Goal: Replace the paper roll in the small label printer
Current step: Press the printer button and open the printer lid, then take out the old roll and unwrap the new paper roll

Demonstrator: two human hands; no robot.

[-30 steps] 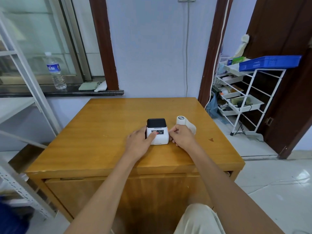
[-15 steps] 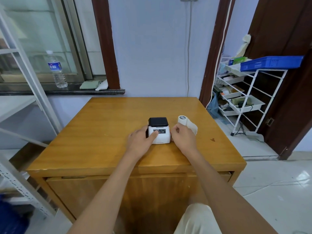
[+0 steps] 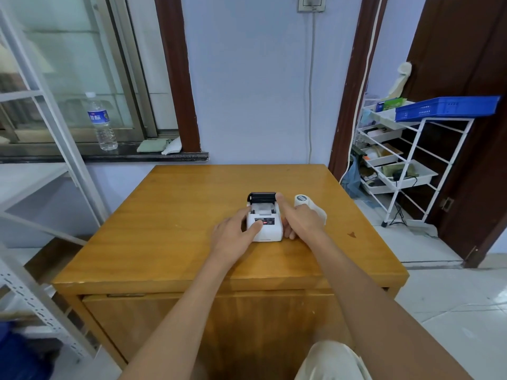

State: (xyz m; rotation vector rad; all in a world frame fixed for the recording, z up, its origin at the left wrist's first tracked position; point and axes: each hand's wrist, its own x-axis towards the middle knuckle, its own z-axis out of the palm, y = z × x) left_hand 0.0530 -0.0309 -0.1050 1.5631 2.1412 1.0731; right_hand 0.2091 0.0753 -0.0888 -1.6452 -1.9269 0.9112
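Pale blue walls, a dark wooden door frame and a window sill close the room behind a square wooden desk point(image 3: 192, 215). At the right of the desk stands a white wire rack point(image 3: 406, 165) with a blue tray point(image 3: 444, 108) on top; a water bottle point(image 3: 101, 122) stands upright on the sill.

Near the middle of the desk, a little toward its near edge, sits the small white label printer point(image 3: 264, 226), its front panel facing the person and its long axis running from near edge to far edge. Its black lid point(image 3: 262, 197) is tipped up at the far end, leaving the paper bay open.

Left hand point(image 3: 233, 237) rests against the printer's left side, thumb on the front panel, fingers loosely bracing the body. Right hand point(image 3: 301, 220) grips the right side, index finger reaching up to the lid's corner.

Just beside the right hand, toward the right edge, lies the white paper roll point(image 3: 303, 201), one round end facing up toward the camera and a loose tail trailing toward the near edge.
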